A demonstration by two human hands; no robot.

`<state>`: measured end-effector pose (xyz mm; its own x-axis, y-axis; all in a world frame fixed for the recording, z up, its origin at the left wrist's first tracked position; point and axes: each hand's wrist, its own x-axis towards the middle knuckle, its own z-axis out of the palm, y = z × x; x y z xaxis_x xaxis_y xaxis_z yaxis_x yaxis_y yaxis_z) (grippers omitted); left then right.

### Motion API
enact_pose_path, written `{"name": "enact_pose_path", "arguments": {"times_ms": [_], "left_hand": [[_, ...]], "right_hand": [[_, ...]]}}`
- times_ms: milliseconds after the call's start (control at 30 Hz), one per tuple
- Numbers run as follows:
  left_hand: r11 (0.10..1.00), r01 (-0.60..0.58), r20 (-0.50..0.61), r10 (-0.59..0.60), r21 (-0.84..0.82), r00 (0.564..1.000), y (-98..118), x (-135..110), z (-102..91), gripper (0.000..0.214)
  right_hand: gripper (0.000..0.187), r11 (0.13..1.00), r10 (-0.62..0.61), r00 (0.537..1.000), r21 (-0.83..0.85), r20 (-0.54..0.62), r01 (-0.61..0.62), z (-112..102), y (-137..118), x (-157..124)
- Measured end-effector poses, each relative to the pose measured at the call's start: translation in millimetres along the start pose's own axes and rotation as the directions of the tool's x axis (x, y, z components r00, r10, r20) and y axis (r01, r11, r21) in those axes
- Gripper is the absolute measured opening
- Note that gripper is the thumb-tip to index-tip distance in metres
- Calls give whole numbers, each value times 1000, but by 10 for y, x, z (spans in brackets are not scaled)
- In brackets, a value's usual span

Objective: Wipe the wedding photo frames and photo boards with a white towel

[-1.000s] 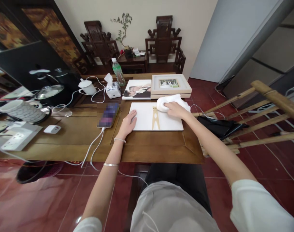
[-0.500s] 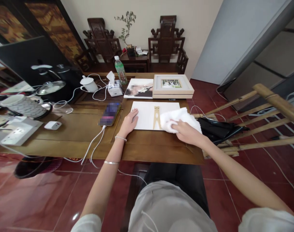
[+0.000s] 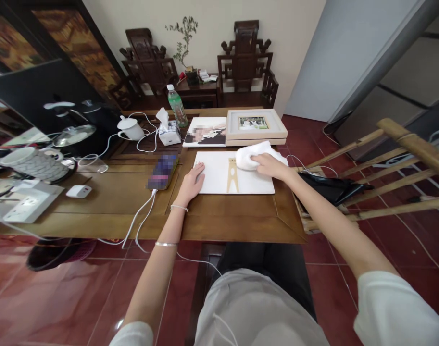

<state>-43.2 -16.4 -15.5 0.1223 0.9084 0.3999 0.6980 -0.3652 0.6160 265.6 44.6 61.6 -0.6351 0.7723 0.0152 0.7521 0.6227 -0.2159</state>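
Observation:
A white panel lies flat on the wooden table, with a tan wooden stand piece at its middle; it looks like the back of a picture frame. My left hand rests on the panel's left edge, fingers stretched out, holding nothing. A white cloth is bunched under my right hand, whose fingers press it onto the panel's upper right part. Just behind the panel are a framed picture in a pale wooden frame and a photo print to its left.
Left of the panel lies a phone on a charging cable. Further back stand a tissue box, a green-labelled bottle and a white lidded cup. A power strip sits at left. A bamboo chair is at right.
My right hand has moved the cloth away from me and slightly left, from the panel's lower right to its upper right. My left hand stays on the left edge.

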Motion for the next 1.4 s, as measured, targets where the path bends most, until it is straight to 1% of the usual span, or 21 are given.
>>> {"name": "enact_pose_path", "arguments": {"times_ms": [100,167,233,300,400,533,567,633,700,767,833,900,1067,1200,1300,1400], "left_hand": [[1000,0,-2,0,4,1000,-6,-2,-4,39],[1000,0,-4,0,7,1000,-9,-1,-6,38],[1000,-2,-7,2,8,1000,-10,1,-7,38],[1000,-5,-6,5,6,1000,-9,2,-7,38],[1000,-7,-7,7,3,1000,-1,2,-6,38],[1000,2,-12,-2,-4,1000,8,1,-2,38],[1000,5,-13,-5,-5,1000,9,1,0,38],[1000,5,-13,-6,-7,1000,9,2,1,38],[1000,4,-12,-4,-7,1000,9,3,1,38],[1000,2,-14,-2,-6,1000,8,1,-1,38],[1000,0,-15,0,-2,1000,6,-1,-3,39],[1000,-3,-17,3,1,1000,1,-3,-4,38],[1000,-10,-19,10,2,1000,-21,-3,4,38],[1000,-4,-17,4,1,1000,-30,0,8,37],[1000,-2,-14,2,-3,1000,-32,0,9,37],[1000,-3,-12,3,-10,1000,-31,-1,13,38]], "right_hand": [[41,999,14,1000,46,-26,-13,-49,102,231],[43,997,45,998,69,-37,-42,-64,133,306],[42,995,61,998,75,-35,-58,-64,132,313],[39,997,52,998,56,-25,-50,-51,93,250],[36,999,33,999,7,-11,-32,-4,-39,28],[35,1000,4,1000,-23,-16,-5,73,-350,-446],[35,1000,-13,1000,-19,-7,12,85,-439,-573],[34,996,-88,995,1,35,88,95,-600,-800],[33,989,-146,987,20,61,145,93,-702,-954],[33,989,-150,986,26,75,149,91,-721,-1011],[32,993,-122,989,20,88,120,96,-660,-966],[33,996,-91,993,10,80,91,103,-541,-835],[38,1000,-18,1000,19,-11,18,54,-190,-304],[37,997,13,998,79,-59,-8,-27,-5,67],[36,998,37,995,55,-88,-33,-14,34,178],[35,1000,19,994,-9,-108,-20,69,-32,108]]}}
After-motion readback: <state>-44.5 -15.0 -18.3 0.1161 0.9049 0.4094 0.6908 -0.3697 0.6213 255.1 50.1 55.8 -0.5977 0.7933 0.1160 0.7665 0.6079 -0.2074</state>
